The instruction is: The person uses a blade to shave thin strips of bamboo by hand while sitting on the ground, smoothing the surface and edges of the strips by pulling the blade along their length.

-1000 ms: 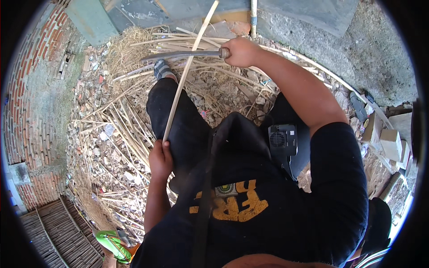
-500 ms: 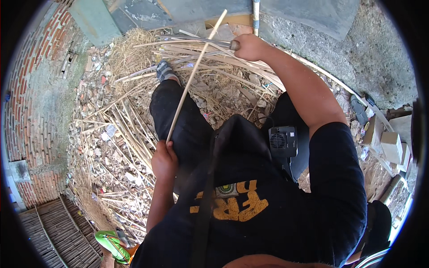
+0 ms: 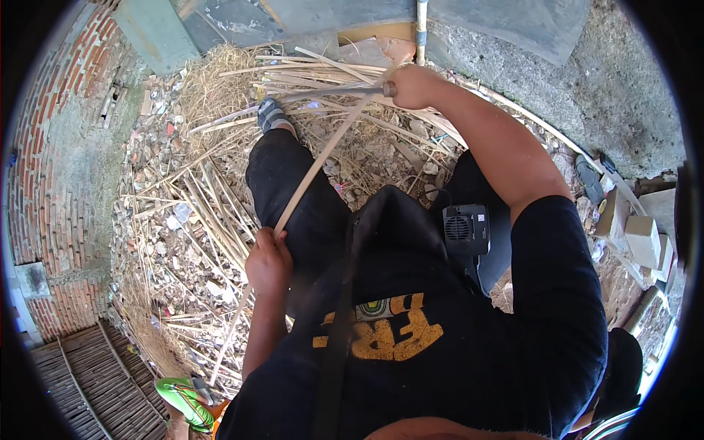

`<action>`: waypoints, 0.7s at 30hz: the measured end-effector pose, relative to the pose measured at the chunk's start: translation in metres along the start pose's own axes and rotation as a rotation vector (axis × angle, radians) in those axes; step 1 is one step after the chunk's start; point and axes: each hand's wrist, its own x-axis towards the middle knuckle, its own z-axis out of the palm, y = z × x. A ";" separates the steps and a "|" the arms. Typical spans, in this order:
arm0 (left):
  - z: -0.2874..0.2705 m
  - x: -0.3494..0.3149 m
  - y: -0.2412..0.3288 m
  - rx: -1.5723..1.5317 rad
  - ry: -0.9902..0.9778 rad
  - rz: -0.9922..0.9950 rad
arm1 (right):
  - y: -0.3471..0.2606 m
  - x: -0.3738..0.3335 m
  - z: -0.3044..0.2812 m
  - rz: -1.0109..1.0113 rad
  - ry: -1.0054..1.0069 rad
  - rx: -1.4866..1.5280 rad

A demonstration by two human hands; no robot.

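Note:
My left hand (image 3: 268,265) is closed around a pale, narrow bamboo strip (image 3: 315,170) beside my left thigh. From that grip the strip slants up and to the right, and its lower end trails down past my left forearm. My right hand (image 3: 415,86) is wrapped round the round handle of a machete (image 3: 330,92), whose grey blade points left over a heap of strips. The blade crosses the bamboo strip near its upper end; whether the edge is cutting into it, I cannot tell.
Split bamboo strips (image 3: 213,213) and dry shavings (image 3: 209,92) litter the rubble underfoot. A brick wall (image 3: 66,154) rises at left, a rough grey wall (image 3: 616,95) at right. Another person's green-clad limb (image 3: 183,403) shows low at left. A black device (image 3: 466,229) rests by my right thigh.
The machete has come down slightly and now crosses the strip near its upper end. The strip leans further right, and its tail now shows below my left hand.

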 end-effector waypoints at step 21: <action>0.014 -0.001 -0.021 -0.296 -0.065 -0.022 | -0.020 -0.019 -0.006 -0.163 0.214 0.056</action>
